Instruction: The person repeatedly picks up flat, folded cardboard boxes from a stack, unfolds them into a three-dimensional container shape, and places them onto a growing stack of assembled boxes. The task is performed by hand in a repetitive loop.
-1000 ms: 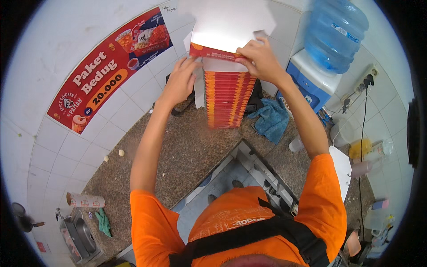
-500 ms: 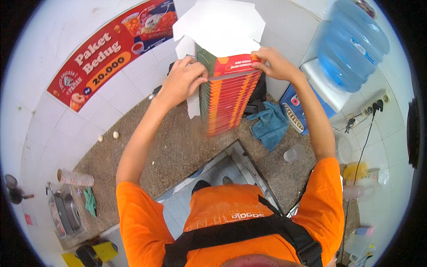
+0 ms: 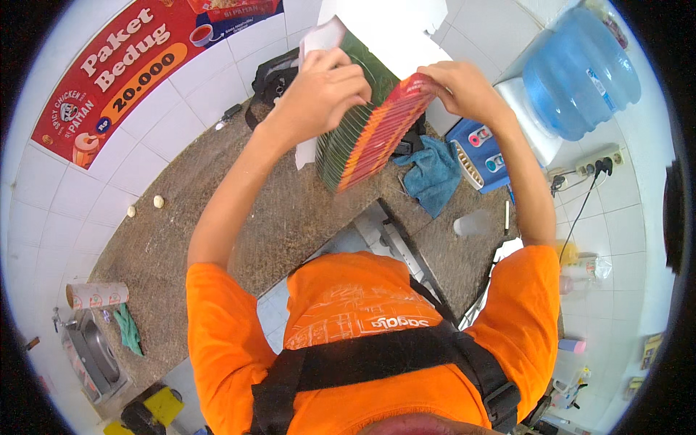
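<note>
- Since the earlier frame, both hands and the stack of flat cartons [image 3: 366, 134] appear higher and further left in view; the stack now leans markedly, its top tilted toward the upper left.
- Left hand [image 3: 322, 90]: fingers curled closed over the upper left edge of the stack, gripping the green side of the cartons.
- Right hand [image 3: 460, 87]: fingers closed on the upper right end of the stack, pinching the red-and-yellow printed edges.
- Stack position: held between both hands above the speckled brown countertop [image 3: 181, 239]; whether its lower end touches the counter cannot be determined.
- White open box [image 3: 391, 25]: directly behind the stack, against the white tiled wall [image 3: 217, 72].
- Black bag [image 3: 272, 72]: on the counter at the wall, just left of the left hand.
- Blue cloth [image 3: 435, 174]: crumpled on the counter, just right of the stack's lower end.
- Water dispenser [image 3: 486, 148]: blue-fronted, right of the cloth, carrying a large blue water bottle [image 3: 580, 72].
- Clear plastic cup [image 3: 471, 223]: on the counter, near the right forearm.
- Wall socket [image 3: 598, 159]: on the right wall with plugs and cables inserted.
- Red poster [image 3: 116, 72]: fixed to the tiled wall, upper left.
- Two small pale round items [image 3: 158, 201]: on the counter near the left wall.
- Roll of paper cups [image 3: 98, 295]: lying at lower left, beside a green rag [image 3: 129, 330] and a metal sink [image 3: 94, 355].
- Person wears an orange shirt [image 3: 362, 304] with a black harness strap [image 3: 377, 359].
</note>
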{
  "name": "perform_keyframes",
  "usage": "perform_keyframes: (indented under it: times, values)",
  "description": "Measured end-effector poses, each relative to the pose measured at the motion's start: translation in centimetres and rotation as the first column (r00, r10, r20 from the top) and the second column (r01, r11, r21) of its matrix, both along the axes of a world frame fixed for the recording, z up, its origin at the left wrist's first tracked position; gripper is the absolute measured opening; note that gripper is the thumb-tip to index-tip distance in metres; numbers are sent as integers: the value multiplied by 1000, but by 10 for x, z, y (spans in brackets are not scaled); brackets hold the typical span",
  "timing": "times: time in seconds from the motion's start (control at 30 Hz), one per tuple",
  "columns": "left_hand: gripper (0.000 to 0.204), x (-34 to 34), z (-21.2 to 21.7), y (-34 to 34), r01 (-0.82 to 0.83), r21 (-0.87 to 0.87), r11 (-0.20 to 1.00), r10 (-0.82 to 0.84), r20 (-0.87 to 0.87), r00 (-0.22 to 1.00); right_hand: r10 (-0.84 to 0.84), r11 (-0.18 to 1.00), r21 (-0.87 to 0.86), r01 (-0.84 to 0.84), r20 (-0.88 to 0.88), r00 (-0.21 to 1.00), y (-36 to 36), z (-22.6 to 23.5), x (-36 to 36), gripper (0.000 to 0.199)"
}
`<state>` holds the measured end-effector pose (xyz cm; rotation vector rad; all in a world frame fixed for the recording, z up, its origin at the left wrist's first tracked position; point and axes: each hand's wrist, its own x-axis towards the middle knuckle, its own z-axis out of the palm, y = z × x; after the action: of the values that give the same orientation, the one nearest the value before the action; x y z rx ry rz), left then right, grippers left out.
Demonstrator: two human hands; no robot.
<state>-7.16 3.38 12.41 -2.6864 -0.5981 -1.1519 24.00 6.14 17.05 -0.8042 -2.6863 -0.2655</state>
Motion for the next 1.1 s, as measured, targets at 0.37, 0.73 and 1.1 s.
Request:
perform_keyframes:
  times: [0.37,0.73,1.1]
  values:
    - [11,-5,-11,20,152,-33,988,-145,149,978,-214,970,-88,226,128,968,-12,19,-26,20]
    - [12,-2,-20,30,240,1,971,-236,166,957,-94,992,-87,90,-47,994,-39,9,-75,18]
    - [30,-16,-36,68,356,-418,836,185,825,534,-608,733,-518,440,-210,766,-28,57,-155,36]
